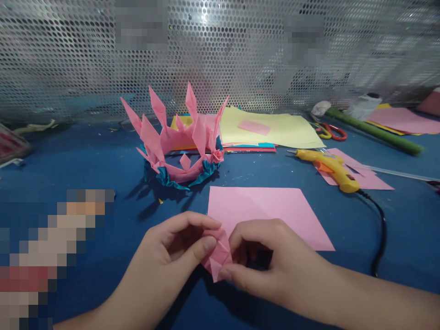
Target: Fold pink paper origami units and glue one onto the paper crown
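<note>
A small folded piece of pink paper is held between both hands above the blue table. My left hand pinches its left side between thumb and fingers. On its right edge, the thumb and index finger of my right hand close on the paper; the other fingers curl underneath, partly hidden. Creases and pointed flaps show on the folded piece. Just behind the hands lies a flat pink sheet. Farther back on the left stands a pink paper crown with tall points, blue paper leaves and a pink rose.
A yellow glue gun lies at right on pink paper, its black cord running forward. Red-handled scissors, yellow sheets and a green stem lie behind. A perforated metal panel borders the table's back.
</note>
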A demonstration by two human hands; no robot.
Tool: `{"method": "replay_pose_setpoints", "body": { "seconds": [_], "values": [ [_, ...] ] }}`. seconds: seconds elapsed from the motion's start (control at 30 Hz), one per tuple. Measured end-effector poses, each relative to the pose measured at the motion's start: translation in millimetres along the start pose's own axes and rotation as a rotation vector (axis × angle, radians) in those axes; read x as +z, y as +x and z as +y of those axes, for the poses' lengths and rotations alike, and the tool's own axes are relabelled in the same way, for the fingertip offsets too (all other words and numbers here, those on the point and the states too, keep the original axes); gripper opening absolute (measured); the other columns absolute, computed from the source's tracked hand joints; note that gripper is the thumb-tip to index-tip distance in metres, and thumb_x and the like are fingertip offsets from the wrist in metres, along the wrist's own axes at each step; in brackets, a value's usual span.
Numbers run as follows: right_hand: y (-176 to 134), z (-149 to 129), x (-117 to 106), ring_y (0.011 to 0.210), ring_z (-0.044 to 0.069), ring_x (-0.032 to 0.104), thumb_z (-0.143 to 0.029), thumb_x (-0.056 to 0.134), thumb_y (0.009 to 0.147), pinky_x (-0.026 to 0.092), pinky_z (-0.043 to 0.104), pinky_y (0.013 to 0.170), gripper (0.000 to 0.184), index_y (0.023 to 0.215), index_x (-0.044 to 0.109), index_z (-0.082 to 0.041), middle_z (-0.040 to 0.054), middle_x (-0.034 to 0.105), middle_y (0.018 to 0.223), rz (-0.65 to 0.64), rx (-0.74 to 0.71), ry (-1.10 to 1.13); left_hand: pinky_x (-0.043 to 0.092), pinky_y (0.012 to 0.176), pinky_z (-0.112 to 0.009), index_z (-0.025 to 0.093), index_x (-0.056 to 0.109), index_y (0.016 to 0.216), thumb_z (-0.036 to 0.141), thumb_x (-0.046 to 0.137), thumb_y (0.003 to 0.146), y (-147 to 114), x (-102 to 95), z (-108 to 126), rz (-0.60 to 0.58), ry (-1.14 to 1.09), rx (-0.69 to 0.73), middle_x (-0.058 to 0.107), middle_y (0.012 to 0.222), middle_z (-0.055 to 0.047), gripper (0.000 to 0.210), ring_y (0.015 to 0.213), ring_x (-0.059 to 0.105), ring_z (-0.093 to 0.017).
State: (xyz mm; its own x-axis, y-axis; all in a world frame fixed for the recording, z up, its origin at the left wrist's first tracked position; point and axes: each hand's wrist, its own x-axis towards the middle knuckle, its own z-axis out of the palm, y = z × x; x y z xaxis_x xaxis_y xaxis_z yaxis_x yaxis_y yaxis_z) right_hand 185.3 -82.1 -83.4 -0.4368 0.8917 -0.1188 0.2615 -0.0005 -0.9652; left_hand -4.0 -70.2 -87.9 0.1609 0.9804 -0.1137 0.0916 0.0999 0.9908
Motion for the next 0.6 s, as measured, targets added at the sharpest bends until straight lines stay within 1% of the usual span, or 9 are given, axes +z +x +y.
{"method": "replay_pose_setpoints", "body": {
  "seconds": [0.07, 0.17, 0.23, 0.33, 0.4, 0.5, 0.6],
  "values": [
    [0.0, 0.0, -0.1, 0.060, 0.009, 0.054, -0.013, 0.067, 0.082, 0.043, 0.018, 0.057, 0.014, 0.070, 0.062, -0.019, -0.0048, 0.062, 0.066, 0.009, -0.022, 0.004, 0.058, 0.058, -0.016, 0.022, 0.078, 0.079, 0.018, 0.081, 0.070, -0.5, -0.2, -0.6, -0.016, -0.034, -0.037, 0.076, 0.069, 0.003, 0.010, 0.061, 0.070, -0.013],
    [0.6, -0.7, -2.2, 0.062, 0.010, 0.058, -0.016, 0.064, 0.084, 0.047, 0.020, 0.059, 0.010, 0.075, 0.063, -0.019, -0.0023, 0.066, 0.072, 0.076, -0.011, 0.007, 0.057, 0.061, -0.015, 0.021, 0.075, 0.084, 0.020, 0.082, 0.073, 0.5, 0.8, 0.7, -0.037, -0.087, -0.084, 0.075, 0.072, 0.004, 0.013, 0.064, 0.070, -0.012],
    [0.6, -1.0, -4.1, 0.062, 0.011, 0.058, -0.020, 0.064, 0.086, 0.047, 0.021, 0.056, 0.009, 0.077, 0.063, -0.019, -0.0011, 0.067, 0.072, 0.135, -0.009, -0.009, 0.055, 0.063, -0.013, 0.021, 0.075, 0.082, 0.020, 0.081, 0.074, 1.1, 1.6, 3.1, -0.077, -0.090, -0.083, 0.074, 0.071, 0.004, 0.010, 0.066, 0.070, -0.011],
    [-0.7, -0.3, -6.4, 0.064, 0.012, 0.062, -0.022, 0.065, 0.087, 0.050, 0.021, 0.057, 0.006, 0.082, 0.065, -0.021, -0.0007, 0.069, 0.074, 0.212, -0.065, -0.005, 0.054, 0.062, -0.013, 0.021, 0.076, 0.076, 0.022, 0.078, 0.076, 1.2, 1.7, 6.9, -0.152, -0.048, -0.052, 0.074, 0.066, 0.004, 0.002, 0.064, 0.068, -0.010],
    [-1.7, 0.2, -7.4, 0.067, 0.012, 0.065, -0.021, 0.066, 0.087, 0.052, 0.021, 0.062, 0.003, 0.085, 0.066, -0.022, -0.0015, 0.071, 0.077, 0.245, -0.125, 0.003, 0.054, 0.060, -0.016, 0.020, 0.078, 0.072, 0.024, 0.076, 0.077, 1.1, 1.2, 7.8, -0.169, 0.011, -0.051, 0.074, 0.064, 0.002, 0.007, 0.061, 0.067, -0.012],
    [-1.7, -0.5, -8.0, 0.072, 0.012, 0.069, -0.017, 0.067, 0.087, 0.054, 0.020, 0.066, 0.006, 0.085, 0.069, -0.022, -0.0017, 0.075, 0.080, 0.242, -0.165, -0.021, 0.054, 0.060, -0.019, 0.020, 0.080, 0.070, 0.028, 0.075, 0.077, 0.8, 0.9, 6.9, -0.172, 0.075, -0.070, 0.076, 0.064, 0.000, 0.012, 0.061, 0.066, -0.014],
    [-0.7, -1.5, -7.4, 0.074, 0.014, 0.071, -0.020, 0.068, 0.091, 0.054, 0.022, 0.067, 0.006, 0.089, 0.073, -0.022, -0.0006, 0.078, 0.080, 0.193, -0.164, -0.036, 0.055, 0.064, -0.020, 0.021, 0.080, 0.066, 0.027, 0.074, 0.078, 0.0, 1.6, 6.2, -0.180, 0.089, -0.058, 0.077, 0.066, -0.001, 0.015, 0.065, 0.068, -0.016]
  ]
}}
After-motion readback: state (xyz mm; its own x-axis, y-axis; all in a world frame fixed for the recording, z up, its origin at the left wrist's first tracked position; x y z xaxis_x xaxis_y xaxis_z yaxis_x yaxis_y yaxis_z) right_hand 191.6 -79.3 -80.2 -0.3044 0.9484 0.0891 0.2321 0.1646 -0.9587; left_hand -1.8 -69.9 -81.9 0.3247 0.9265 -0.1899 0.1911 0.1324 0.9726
